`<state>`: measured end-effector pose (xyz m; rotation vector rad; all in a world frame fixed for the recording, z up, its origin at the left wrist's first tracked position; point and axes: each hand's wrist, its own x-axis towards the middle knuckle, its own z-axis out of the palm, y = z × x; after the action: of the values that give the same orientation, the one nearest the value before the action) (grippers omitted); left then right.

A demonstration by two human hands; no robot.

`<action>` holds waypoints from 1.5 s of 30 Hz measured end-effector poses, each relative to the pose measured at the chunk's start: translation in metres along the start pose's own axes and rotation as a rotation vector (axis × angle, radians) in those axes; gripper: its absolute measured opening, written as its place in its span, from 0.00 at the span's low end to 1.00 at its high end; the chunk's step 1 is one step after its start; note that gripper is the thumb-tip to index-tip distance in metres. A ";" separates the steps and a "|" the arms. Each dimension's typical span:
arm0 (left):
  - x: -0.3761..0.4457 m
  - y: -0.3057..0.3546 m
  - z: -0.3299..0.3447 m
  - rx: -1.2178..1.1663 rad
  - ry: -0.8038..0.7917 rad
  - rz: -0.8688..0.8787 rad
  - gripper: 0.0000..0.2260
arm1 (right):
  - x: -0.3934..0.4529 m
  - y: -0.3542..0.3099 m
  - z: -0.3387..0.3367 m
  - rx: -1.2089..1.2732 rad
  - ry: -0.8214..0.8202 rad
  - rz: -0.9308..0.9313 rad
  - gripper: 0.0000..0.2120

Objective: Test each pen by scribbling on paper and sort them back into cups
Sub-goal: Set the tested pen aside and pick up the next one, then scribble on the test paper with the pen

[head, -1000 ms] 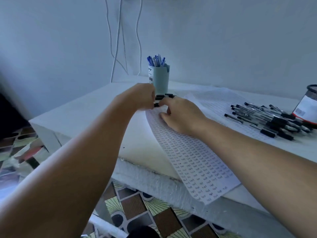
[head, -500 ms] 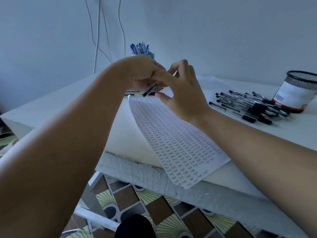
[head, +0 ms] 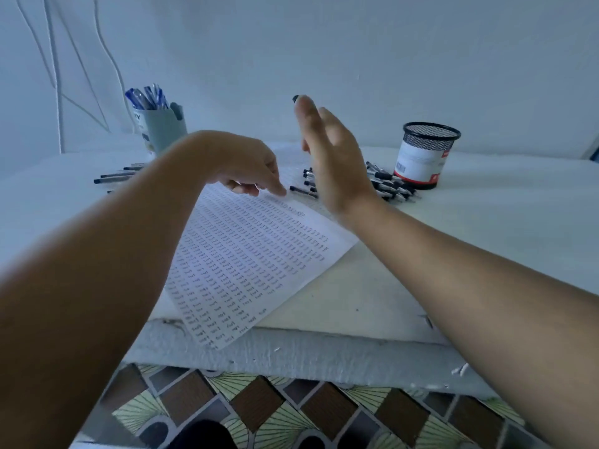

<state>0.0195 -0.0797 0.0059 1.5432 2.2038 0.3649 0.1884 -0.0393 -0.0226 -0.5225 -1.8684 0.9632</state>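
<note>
My right hand (head: 334,157) is raised above the table, its back toward me. It holds a pen, of which only the black end (head: 295,98) shows above the fingertips. My left hand (head: 249,166) hangs over the printed paper sheet (head: 246,254) with loosely curled fingers, the index tip touching the paper; nothing shows in it. A pale cup (head: 163,129) with blue pens stands at the back left. A black mesh cup (head: 423,153) stands at the back right. Several black pens (head: 389,186) lie in a pile beside it, partly hidden by my right hand.
A few more black pens (head: 116,176) lie on the white table (head: 486,222) left of my left forearm, near the pale cup. The paper hangs over the table's front edge. White cables (head: 56,92) run down the wall at the back left. Patterned floor tiles show below.
My hands, joined on a pen half a second ago, have parted. The right one rose to the right with the pen; the left dropped onto the paper. The camera view shifted left.
</note>
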 end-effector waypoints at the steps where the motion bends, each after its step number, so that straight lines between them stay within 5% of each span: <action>1: 0.000 0.005 0.001 0.033 -0.049 0.005 0.13 | 0.001 -0.004 -0.003 0.087 0.010 0.075 0.26; 11: 0.009 0.018 0.006 0.072 -0.302 0.033 0.14 | -0.001 -0.014 -0.016 0.606 0.057 0.372 0.24; 14: 0.012 0.016 0.004 0.066 -0.330 0.015 0.15 | -0.002 -0.005 -0.020 0.665 0.057 0.474 0.14; 19: 0.016 0.012 0.004 0.041 -0.363 -0.019 0.15 | -0.018 0.021 -0.026 0.612 -0.083 0.590 0.30; 23: 0.017 0.012 0.004 0.024 -0.351 -0.024 0.17 | -0.023 0.025 -0.038 0.462 -0.142 0.521 0.32; 28: 0.021 0.009 0.002 0.027 -0.272 -0.005 0.16 | -0.029 0.029 -0.054 0.395 -0.220 0.454 0.20; 33: 0.030 0.009 0.003 -0.005 -0.206 0.039 0.18 | -0.024 0.028 -0.047 0.342 -0.084 0.310 0.26; 37: 0.032 0.007 0.008 -0.016 -0.262 0.065 0.17 | -0.013 0.014 -0.042 0.552 -0.009 0.322 0.21; 41: 0.035 -0.001 0.011 -0.031 -0.250 0.103 0.18 | -0.010 0.005 -0.038 0.793 -0.117 0.497 0.34; 45: 0.036 -0.006 0.014 -0.025 -0.241 0.146 0.18 | -0.011 0.011 -0.033 0.886 -0.095 0.547 0.28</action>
<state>0.0111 -0.0487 -0.0161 1.6458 1.9030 0.2351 0.2222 -0.0274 -0.0289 -0.4322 -1.1857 2.0494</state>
